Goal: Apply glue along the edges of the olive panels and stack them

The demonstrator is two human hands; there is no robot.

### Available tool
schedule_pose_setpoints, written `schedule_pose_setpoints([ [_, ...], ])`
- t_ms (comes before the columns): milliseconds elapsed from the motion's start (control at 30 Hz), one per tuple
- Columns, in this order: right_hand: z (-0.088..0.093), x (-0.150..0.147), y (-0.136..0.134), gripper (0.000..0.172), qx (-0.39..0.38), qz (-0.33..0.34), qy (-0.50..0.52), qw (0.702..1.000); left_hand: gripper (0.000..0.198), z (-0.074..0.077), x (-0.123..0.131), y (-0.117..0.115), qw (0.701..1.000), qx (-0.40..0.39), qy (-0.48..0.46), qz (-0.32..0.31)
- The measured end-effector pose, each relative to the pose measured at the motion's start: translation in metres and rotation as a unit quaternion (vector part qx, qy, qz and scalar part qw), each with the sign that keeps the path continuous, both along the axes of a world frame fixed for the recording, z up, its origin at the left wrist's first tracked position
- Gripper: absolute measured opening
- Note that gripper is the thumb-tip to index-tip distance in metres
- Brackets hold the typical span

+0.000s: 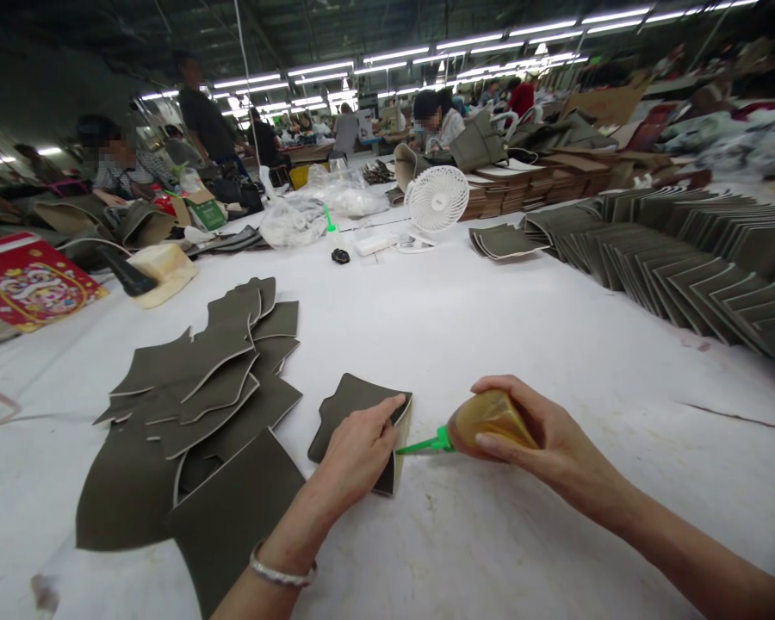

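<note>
Under my left hand (362,443) lies a dark olive cut piece (349,400) with a pale edge, flat on the white table. The index finger stretches to its upper right corner and the palm rests on the piece; the other fingers are partly hidden. My right hand (536,430) is wrapped round a squeeze bottle (491,422) of amber liquid, probably glue. The bottle is tipped on its side, its green nozzle (426,443) pointing left and its tip at the piece's right edge. Left of my hands, a loose pile of similar olive pieces (213,387) overlaps.
Rows of olive panels (659,267) stand fanned out at the right. A small white fan (437,202), a black object (340,256) and plastic bags (294,220) sit at the back. A red box (32,280) is far left. Other people work beyond the table.
</note>
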State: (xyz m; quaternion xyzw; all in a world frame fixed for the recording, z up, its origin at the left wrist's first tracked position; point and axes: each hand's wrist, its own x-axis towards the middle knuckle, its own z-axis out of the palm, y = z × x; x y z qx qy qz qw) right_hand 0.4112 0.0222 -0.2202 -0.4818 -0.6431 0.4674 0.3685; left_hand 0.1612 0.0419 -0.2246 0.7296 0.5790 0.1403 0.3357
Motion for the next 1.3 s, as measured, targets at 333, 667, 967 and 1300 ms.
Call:
schedule_pose_setpoints([
  [333,0.001,0.004,-0.002,0.043,0.018,-0.01,-0.005,1.0,0.052,0.001,-0.001,0.0,1.0,-0.001,-0.002,0.001],
  [667,-0.004,0.005,0.003,0.045,0.018,-0.006,0.001,1.0,0.054,0.003,0.001,0.002,1.0,0.0,0.026,-0.007],
  [967,-0.005,0.003,0.006,0.044,0.004,0.033,0.01,0.999,0.054,0.001,0.0,0.003,1.0,-0.002,0.008,-0.015],
  [1300,-0.006,0.01,0.017,0.045,0.055,-0.003,-0.007,0.998,0.055,0.003,-0.001,0.007,1.0,-0.015,0.015,-0.013],
])
